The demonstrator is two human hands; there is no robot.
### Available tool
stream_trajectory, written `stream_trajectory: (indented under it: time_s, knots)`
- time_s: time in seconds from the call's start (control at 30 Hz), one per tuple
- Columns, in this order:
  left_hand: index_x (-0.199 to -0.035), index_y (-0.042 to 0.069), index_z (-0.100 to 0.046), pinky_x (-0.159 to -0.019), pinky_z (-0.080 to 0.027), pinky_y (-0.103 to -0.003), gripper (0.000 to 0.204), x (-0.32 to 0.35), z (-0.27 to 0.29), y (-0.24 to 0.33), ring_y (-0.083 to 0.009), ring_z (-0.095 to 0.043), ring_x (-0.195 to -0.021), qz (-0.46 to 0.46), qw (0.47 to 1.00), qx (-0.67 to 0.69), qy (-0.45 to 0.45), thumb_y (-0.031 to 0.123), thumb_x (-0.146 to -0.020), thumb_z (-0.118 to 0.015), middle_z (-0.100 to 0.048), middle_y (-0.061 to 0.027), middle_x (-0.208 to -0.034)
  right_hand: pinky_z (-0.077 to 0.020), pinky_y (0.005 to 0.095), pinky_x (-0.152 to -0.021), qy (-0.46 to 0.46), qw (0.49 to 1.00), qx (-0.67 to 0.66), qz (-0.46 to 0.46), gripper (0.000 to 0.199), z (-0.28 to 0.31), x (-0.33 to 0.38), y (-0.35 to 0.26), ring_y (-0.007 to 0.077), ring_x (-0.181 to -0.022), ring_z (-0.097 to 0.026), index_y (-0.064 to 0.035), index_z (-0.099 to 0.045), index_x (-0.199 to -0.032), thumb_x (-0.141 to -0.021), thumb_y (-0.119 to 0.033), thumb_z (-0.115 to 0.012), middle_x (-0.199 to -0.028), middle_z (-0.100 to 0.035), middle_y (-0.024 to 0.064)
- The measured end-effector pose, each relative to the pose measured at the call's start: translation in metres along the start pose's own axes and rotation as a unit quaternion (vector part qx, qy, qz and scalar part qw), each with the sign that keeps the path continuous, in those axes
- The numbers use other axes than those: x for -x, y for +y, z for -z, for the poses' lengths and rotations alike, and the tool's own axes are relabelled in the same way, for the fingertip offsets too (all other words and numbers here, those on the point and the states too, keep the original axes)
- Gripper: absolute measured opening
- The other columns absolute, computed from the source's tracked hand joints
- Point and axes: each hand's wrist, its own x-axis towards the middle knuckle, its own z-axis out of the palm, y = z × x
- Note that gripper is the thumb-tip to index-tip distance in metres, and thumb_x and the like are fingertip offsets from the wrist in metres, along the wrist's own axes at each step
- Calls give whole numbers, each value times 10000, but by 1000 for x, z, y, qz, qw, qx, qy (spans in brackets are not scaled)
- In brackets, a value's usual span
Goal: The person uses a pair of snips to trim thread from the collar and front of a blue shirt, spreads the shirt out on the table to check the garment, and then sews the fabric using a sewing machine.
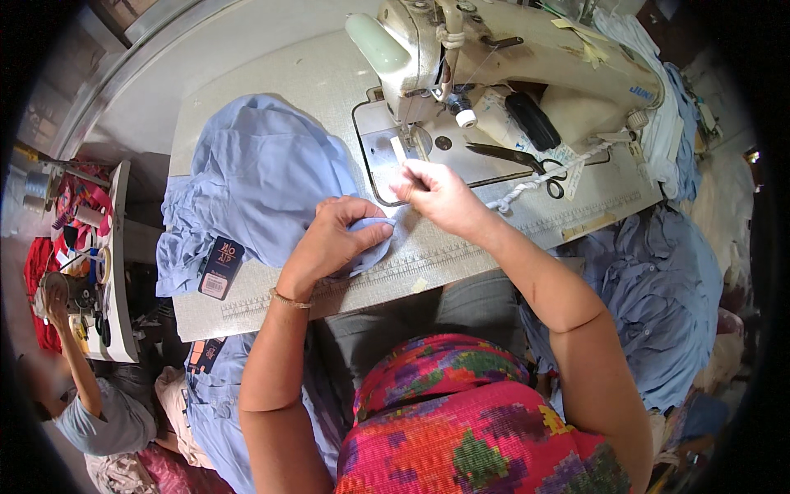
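Observation:
My left hand [333, 235] is closed, pinching the folded edge of a light blue garment [263, 169] between thumb and fingers. The garment lies bunched on the sewing table, and a dark hang tag [220, 267] hangs at its lower left. Just to the right, my right hand [436, 196] is closed in front of the needle area of the sewing machine [415, 58]. Its fingertips are pinched together; a small dark bit shows between them, too small to name. A narrow white piece [398, 149] stands by the presser foot, just beyond those fingers.
Black scissors [518, 156] lie on the table right of the needle plate, beside a twisted white cord [527, 189] and a black case [532, 120]. More blue garments [658, 288] are heaped at the right. Another person [99, 412] works at a side table on the left.

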Motion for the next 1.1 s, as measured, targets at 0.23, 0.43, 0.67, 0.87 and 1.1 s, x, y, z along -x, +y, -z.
stream_trajectory:
  time_s: [0.23, 0.43, 0.67, 0.87, 1.1]
  knots:
    - [-893, 28, -709, -824, -441, -280, 143, 1, -3, 14, -167, -603, -852, 71, 985, 152, 39, 149, -825, -742, -669, -62, -828, -473, 235, -771, -46, 996, -77, -24, 424, -16, 23, 2, 58, -862, -550, -30, -526, -1190, -820, -8, -731, -914, -586, -8]
    - [-874, 60, -710, -943, -370, -342, 76, 11, -14, 19, -227, -552, -1064, -100, 971, -72, 204, 103, -812, -708, -616, -71, -1049, -497, 266, -761, -25, 996, -83, 14, 379, -27, 17, 4, 75, -831, -567, -26, -542, -1178, -815, 10, -647, -936, -604, 48]
    - [-929, 36, -633, -852, -443, -362, 90, 26, -34, 32, -291, -582, -950, -146, 922, -183, 309, 28, -843, -653, -606, -114, -1055, -491, 239, -733, -46, 985, -157, -59, 382, -18, 23, -10, 59, -787, -539, -7, -542, -1193, -823, 47, -621, -850, -557, -3]
    - [-984, 7, -616, -756, -474, -255, 104, 26, -47, 29, -118, -568, -848, -27, 951, 132, 279, 93, -970, -561, -643, -52, -971, -452, 205, -724, -57, 992, -109, -27, 382, -14, 21, 0, 41, -797, -518, -35, -536, -1201, -850, -13, -684, -851, -554, -21]
    - [-1002, 1, -621, -768, -462, -215, 176, 23, -54, 19, -59, -549, -815, 12, 942, 210, 261, 162, -998, -551, -661, -13, -956, -465, 308, -881, -32, 997, -61, -27, 373, 6, 30, 2, 146, -961, -566, 22, -521, -1212, -949, -233, -588, -1034, -604, 95]
